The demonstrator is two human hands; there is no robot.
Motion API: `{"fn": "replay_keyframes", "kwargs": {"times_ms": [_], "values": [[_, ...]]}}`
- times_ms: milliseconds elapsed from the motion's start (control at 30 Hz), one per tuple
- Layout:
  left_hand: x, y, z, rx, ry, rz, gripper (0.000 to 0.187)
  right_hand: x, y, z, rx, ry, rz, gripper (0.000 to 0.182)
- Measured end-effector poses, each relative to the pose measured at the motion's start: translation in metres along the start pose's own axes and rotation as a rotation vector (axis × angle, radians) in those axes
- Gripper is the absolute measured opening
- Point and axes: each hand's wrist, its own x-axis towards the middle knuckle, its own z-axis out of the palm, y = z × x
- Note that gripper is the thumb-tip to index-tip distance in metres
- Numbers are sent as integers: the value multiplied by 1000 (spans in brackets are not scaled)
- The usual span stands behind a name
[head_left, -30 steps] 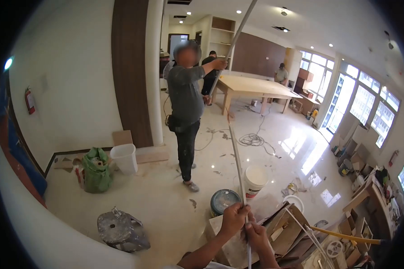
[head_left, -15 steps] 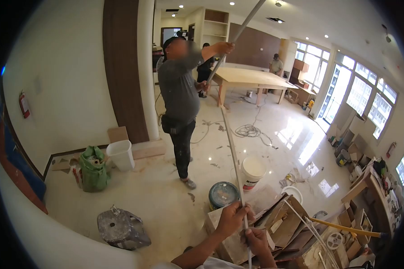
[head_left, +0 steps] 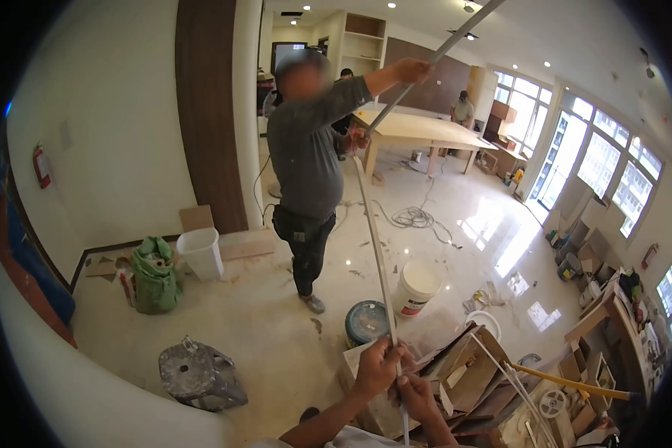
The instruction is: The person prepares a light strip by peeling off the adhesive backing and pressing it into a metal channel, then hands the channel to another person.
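Note:
My left hand is closed around a long, thin, pale strip. Just below it, my right hand pinches the same strip between thumb and fingers. From my hands the strip slopes up and away to a person in a dark grey top, its far end at that person's lower hand. That person also grips a long grey bar with a raised hand. Beyond my hands stand a dark-lidded bucket and a white bucket.
Cardboard and scraps pile up at my right, under a yellow-handled tool. A grey spattered stool and a green sack stand left. Coiled cable lies before a large wooden table, with other people behind.
The person in grey has come nearer, and the grey bar has shifted right and tilted over more. The strip's far end has risen towards that person's lower hand. My hands keep their grip.

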Motion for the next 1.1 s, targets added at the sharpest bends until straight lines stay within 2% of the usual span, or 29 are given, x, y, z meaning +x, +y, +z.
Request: {"fn": "replay_keyframes", "kwargs": {"times_ms": [67,167,300,400,600,700,767,800,867,967,1100], "values": [[8,2,-4,-193,27,-39,18,-10,12,-3,-85,-13,40,36],[14,0,-5,-256,4,-12,18,-21,17,-2,-118,29,78,37],[15,-8,-5,-106,-2,8,18,-17,28,-9,-219,27,59,37],[9,-12,-2,-289,-4,-19,18,-15,29,-7,-139,40,88,38],[1,-10,-7,-68,-3,-146,15,7,8,9,-139,46,43,40],[17,-3,-20,-38,-12,-108,15,12,21,12,-108,44,45,38],[31,-7,-33,-251,72,-10,15,10,51,10,-200,28,68,38],[36,-3,-37,-250,73,0,15,15,57,10,-201,25,59,38],[37,0,-46,-266,102,-9,17,15,59,18,-354,59,60,38],[26,-9,-50,-187,71,-98,19,22,41,34,-213,87,45,38],[30,-22,-61,-208,39,-31,18,41,61,34,-342,80,-29,39]]}}
